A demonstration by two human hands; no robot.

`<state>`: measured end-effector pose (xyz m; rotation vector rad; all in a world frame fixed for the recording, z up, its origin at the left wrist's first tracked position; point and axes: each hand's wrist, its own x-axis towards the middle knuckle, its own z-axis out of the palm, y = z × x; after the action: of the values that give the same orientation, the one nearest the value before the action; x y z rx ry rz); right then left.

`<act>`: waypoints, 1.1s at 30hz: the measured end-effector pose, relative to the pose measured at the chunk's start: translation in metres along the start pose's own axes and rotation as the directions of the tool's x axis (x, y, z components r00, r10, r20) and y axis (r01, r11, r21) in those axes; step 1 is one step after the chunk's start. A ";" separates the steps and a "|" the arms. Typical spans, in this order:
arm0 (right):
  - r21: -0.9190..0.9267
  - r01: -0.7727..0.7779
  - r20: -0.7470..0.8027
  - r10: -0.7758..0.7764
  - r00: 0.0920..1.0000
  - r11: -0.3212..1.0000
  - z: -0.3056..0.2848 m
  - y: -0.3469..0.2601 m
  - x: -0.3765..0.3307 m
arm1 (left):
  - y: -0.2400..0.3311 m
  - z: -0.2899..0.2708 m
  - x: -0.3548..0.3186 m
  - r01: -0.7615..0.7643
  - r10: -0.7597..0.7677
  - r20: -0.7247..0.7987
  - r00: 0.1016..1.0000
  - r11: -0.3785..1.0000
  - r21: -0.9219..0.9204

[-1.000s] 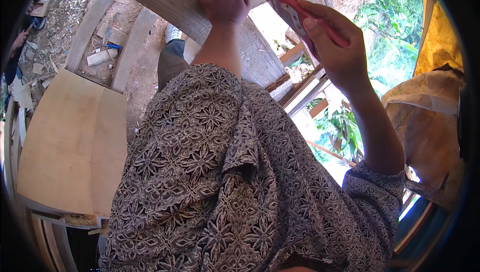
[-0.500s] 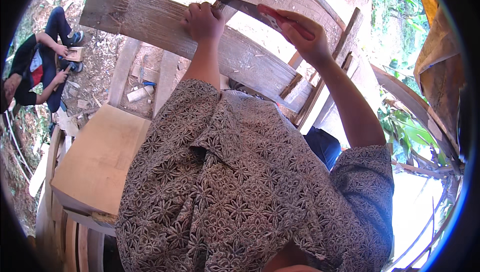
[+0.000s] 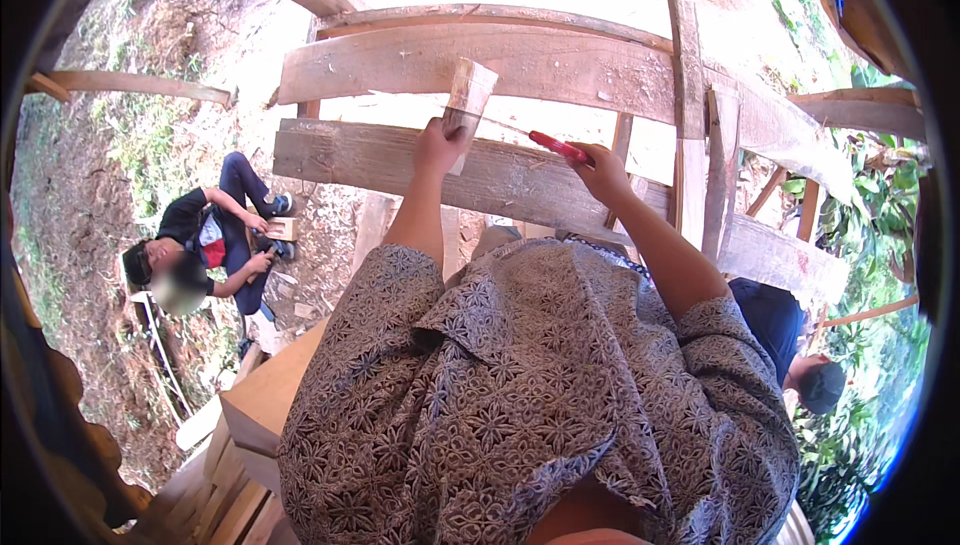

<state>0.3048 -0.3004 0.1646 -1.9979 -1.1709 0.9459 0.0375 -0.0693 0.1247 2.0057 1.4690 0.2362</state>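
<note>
My left hand (image 3: 440, 141) grips a small pale wooden block (image 3: 469, 95) and holds it upright against the lower weathered plank (image 3: 350, 157). My right hand (image 3: 606, 171) is closed around a red-handled cutting tool (image 3: 558, 148). Its thin blade points left toward the block and meets it near the bottom. Both arms reach forward from my patterned shirt (image 3: 520, 385). Behind the block runs a second, upper plank (image 3: 560, 63).
An upright wooden post (image 3: 688, 95) crosses both planks on the right. Stacked boards (image 3: 262, 397) lie at lower left. One person sits on the ground at left (image 3: 215, 240). Another person in a cap (image 3: 815, 385) is at lower right, near green foliage.
The view has swung down and left, so both planks and the seated person now show. My hands stay on the block and the red-handled tool, now lower in the picture.
</note>
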 end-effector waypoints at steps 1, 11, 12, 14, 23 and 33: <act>0.020 0.034 -0.086 -0.032 0.996 0.999 -0.004 -0.002 -0.012 | 0.011 -0.007 -0.007 -0.042 0.041 0.032 0.999 0.999 0.024; 0.300 0.005 -0.063 0.015 0.998 0.954 -0.063 -0.064 -0.154 | 0.054 -0.081 -0.127 0.351 0.057 0.455 0.889 0.554 -0.755; 0.359 0.017 -0.085 0.014 0.996 0.933 -0.055 -0.066 -0.155 | 0.055 -0.085 -0.134 0.409 0.037 0.479 0.877 0.466 -0.785; 0.464 0.027 -0.114 0.029 0.993 0.885 -0.034 -0.072 -0.152 | 0.057 -0.091 -0.143 0.527 0.003 0.546 0.838 0.259 -0.809; 0.982 0.100 -0.141 0.267 0.953 0.161 0.008 -0.107 -0.139 | 0.032 -0.151 -0.108 -0.344 0.315 -0.140 0.939 0.855 -0.388; 0.956 0.259 -0.293 0.394 0.871 0.137 0.032 -0.098 -0.154 | 0.013 -0.183 -0.084 -0.491 0.396 -0.307 0.866 0.549 -0.677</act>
<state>0.1811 -0.3942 0.2664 -0.9466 0.0708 0.7949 -0.0718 -0.0777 0.2941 1.6165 0.6692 1.0226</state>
